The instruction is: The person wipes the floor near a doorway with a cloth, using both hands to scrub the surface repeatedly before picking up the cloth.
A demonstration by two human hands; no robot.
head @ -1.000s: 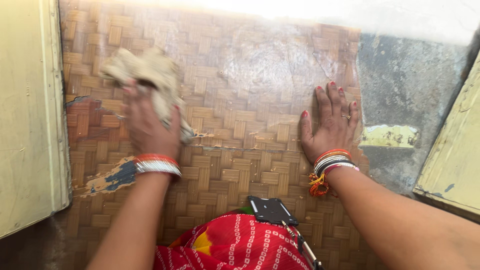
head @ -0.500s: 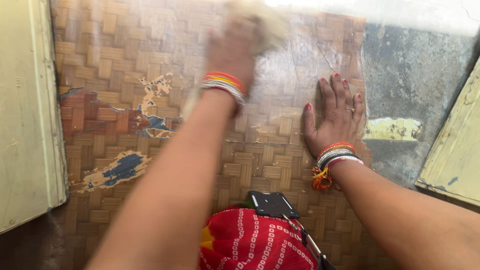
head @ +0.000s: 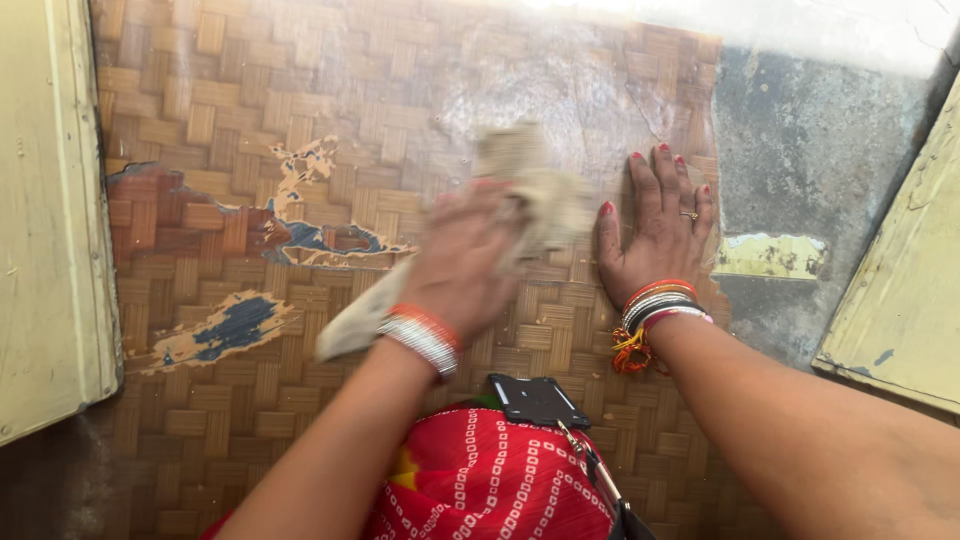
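My left hand (head: pixel 462 262) grips a crumpled beige cloth (head: pixel 530 195) and presses it on a floor covering with a woven basket pattern (head: pixel 300 90); the hand and cloth are motion-blurred. A tail of the cloth trails back toward my wrist on the left. My right hand (head: pixel 655 235) lies flat, fingers spread, palm down on the covering just right of the cloth, near its right edge. Both wrists wear several bangles.
The covering is torn in patches (head: pixel 230 325) at the left, showing blue and red beneath. Pale yellow door panels stand at the left (head: pixel 45 200) and right (head: pixel 900 290). Bare grey concrete (head: pixel 810 150) lies to the right. Red patterned fabric (head: pixel 490 480) covers my lap.
My left hand swept the cloth from the far left up to the top middle, then back down toward me beside my right hand. My right hand stayed planted.
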